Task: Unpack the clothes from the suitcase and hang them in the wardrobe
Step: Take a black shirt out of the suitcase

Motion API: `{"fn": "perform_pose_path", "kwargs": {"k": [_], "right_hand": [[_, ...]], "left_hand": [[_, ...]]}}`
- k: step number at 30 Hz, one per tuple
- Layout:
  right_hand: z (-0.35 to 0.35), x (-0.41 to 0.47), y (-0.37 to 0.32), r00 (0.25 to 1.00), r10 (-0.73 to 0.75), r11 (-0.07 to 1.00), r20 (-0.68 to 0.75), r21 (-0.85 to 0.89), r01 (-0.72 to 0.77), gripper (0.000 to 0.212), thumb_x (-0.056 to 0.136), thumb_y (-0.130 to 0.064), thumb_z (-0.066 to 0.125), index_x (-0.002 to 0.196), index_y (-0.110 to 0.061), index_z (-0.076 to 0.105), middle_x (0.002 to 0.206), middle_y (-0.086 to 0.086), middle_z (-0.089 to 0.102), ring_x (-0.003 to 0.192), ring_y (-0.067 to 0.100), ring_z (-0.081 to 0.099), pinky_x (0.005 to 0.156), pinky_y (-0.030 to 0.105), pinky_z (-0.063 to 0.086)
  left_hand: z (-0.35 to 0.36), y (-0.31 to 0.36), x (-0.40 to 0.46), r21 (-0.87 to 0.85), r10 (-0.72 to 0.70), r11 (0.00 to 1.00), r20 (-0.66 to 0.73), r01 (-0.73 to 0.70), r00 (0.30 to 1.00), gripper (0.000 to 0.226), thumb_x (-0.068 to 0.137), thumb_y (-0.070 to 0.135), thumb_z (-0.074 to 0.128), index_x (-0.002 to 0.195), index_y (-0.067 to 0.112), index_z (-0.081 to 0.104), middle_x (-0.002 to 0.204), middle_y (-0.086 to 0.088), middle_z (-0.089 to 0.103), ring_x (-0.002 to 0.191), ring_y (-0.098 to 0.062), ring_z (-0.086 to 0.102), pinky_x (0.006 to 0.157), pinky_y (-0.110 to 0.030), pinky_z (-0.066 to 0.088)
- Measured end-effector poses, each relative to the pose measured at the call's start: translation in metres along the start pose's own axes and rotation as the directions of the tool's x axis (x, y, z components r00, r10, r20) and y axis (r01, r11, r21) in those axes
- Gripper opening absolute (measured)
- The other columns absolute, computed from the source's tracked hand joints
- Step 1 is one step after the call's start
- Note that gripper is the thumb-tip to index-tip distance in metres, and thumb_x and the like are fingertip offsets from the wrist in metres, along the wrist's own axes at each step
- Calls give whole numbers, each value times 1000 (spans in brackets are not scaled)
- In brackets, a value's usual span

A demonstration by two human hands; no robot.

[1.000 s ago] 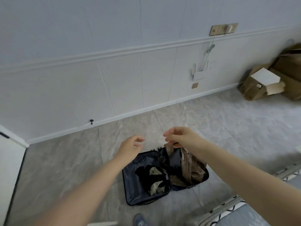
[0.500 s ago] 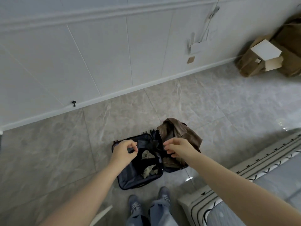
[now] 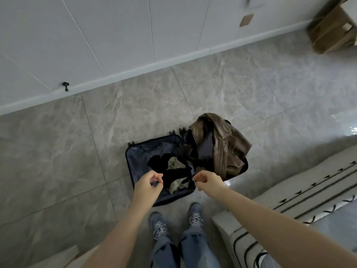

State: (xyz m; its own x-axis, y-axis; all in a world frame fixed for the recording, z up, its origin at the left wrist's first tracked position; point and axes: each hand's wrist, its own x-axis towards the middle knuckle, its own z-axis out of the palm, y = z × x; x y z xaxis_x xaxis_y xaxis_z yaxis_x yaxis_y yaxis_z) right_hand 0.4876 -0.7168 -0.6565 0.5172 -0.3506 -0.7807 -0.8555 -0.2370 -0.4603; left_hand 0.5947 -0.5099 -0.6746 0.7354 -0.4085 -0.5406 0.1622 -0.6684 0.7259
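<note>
Fingertips of the left hand (image 3: 148,183) curl in toward the thumb above the near part of the suitcase (image 3: 135,157); whether they pinch anything cannot be told. The right hand (image 3: 207,180) is curled the same way, thumb against fingertips, perhaps on a thin pale thread or wire, too small to be sure. Both hands hover apart from each other over the open case, lower against it than half a second ago, when they sat nearer its middle. The dark blue case lies flat on the grey tiled floor (image 3: 77,151), its left half holding black and olive clothes (image 3: 173,165). A brown jacket (image 3: 228,147) is heaped over the right half, as before. The view has tipped further down: both blue shoes (image 3: 195,215) and jeans legs now show fully, the cardboard box (image 3: 332,31) has slid to the top right corner, and more of the pale striped bedding (image 3: 289,200) appears at right.
</note>
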Motion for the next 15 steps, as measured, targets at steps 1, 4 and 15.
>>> {"fn": "perform_pose_path", "kwargs": {"k": [1, 4, 15], "right_hand": [[8, 16, 8, 1000, 0, 999, 19, -40, 0, 14, 91, -15, 60, 100, -23, 68, 85, -6, 67, 78, 7, 62, 62, 12, 44], [36, 63, 37, 994, 18, 977, 108, -211, 5, 24, 91, -16, 59, 113, -21, 66, 106, -2, 66, 95, 12, 60, 79, 21, 46], [115, 204, 113, 939, 65, 810, 337, -568, 148, 54, 98, -21, 53, 150, -19, 37, 156, 0, 22, 129, 26, 49, 104, 40, 45]], "left_hand": [[8, -12, 10, -17, -18, 1000, 2, 18, 1000, 26, 83, 2, 64, 70, 21, 53, 107, 10, 69, 102, -7, 64, 90, -28, 49], [32, -49, 35, -36, -65, 997, 12, 66, 998, 24, 87, 1, 61, 72, 18, 52, 104, 11, 69, 99, -1, 63, 80, -15, 46], [91, -174, 101, -215, -342, 918, 1, 334, 940, 14, 94, 4, 58, 83, 13, 53, 101, 8, 70, 98, -3, 62, 84, -23, 45]]}}
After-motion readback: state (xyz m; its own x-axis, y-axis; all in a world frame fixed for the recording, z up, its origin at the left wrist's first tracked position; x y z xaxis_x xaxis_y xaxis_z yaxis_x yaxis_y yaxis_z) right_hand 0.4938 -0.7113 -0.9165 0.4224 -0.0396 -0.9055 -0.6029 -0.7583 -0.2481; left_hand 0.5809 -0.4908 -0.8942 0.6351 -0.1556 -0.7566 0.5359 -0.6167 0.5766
